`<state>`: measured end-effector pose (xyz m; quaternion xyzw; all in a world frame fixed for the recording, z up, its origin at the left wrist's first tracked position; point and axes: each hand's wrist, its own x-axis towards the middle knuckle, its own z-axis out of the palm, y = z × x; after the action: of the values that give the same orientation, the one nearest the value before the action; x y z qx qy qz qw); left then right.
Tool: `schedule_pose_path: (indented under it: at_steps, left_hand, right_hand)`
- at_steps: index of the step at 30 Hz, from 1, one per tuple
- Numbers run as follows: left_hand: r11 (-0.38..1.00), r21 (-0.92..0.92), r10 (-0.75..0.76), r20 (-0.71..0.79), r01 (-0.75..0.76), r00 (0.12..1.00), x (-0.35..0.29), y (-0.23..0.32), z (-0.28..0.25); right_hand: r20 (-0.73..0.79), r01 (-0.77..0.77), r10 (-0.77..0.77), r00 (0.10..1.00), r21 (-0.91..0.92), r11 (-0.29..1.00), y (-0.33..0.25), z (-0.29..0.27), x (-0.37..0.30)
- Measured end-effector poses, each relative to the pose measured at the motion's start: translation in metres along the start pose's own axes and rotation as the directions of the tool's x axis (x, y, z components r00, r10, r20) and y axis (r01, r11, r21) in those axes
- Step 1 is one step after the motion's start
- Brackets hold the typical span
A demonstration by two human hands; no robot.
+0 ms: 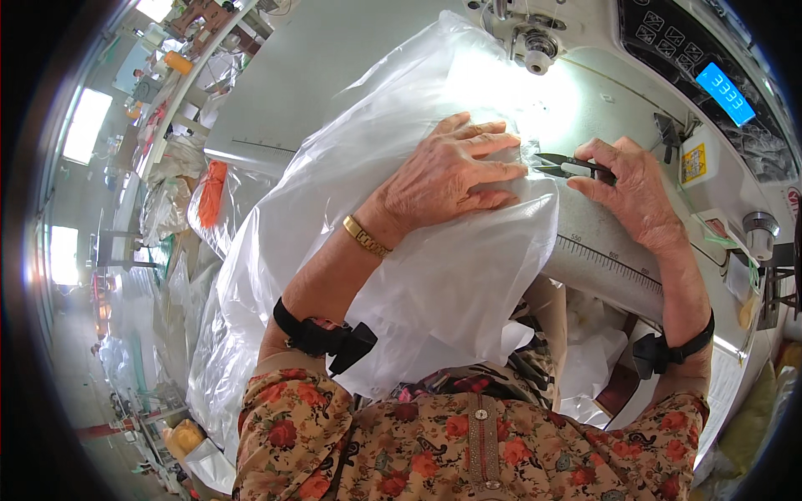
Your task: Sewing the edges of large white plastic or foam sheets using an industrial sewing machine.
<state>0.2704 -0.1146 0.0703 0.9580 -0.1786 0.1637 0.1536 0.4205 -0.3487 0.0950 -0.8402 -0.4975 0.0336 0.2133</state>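
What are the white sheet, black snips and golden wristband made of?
The white sheet looks like thin, glossy plastic film: translucent, with shiny creases. The black snips are probably satin metal, given their slim pointed tips; coating unclear. The golden wristband shines in segments, suggesting polished metal, maybe plated.

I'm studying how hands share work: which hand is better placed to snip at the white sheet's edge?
Probably the right: the right hand holds black snips pointing toward the edge of the white sheet, while the left hand is spread over it.
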Motion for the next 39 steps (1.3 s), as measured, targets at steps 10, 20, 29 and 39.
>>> schedule_pose_path:
  at_steps: [10, 20, 29, 39]
  left_hand:
    - [1.000, 0.007, 0.015, -0.011, -0.015, 1.000, -0.0001, -0.0009, 0.0002]
    - [1.000, 0.003, 0.020, -0.034, -0.020, 0.999, -0.0012, -0.0019, 0.0017]
    - [1.000, -0.006, 0.023, -0.033, -0.023, 0.999, -0.0002, -0.0023, 0.0017]
    - [1.000, -0.011, 0.019, -0.049, -0.020, 0.999, -0.0004, -0.0024, 0.0033]
  right_hand:
    - [-0.035, 0.023, -0.024, 0.999, -0.034, 0.999, 0.0020, 0.0053, 0.0009]
    - [-0.024, 0.033, -0.033, 0.999, -0.006, 0.999, 0.0047, 0.0067, 0.0021]
    - [-0.065, 0.069, -0.072, 0.995, -0.041, 0.997, 0.0077, 0.0094, 0.0021]
    - [-0.026, 0.067, -0.066, 0.997, 0.010, 0.998, 0.0016, 0.0046, 0.0022]
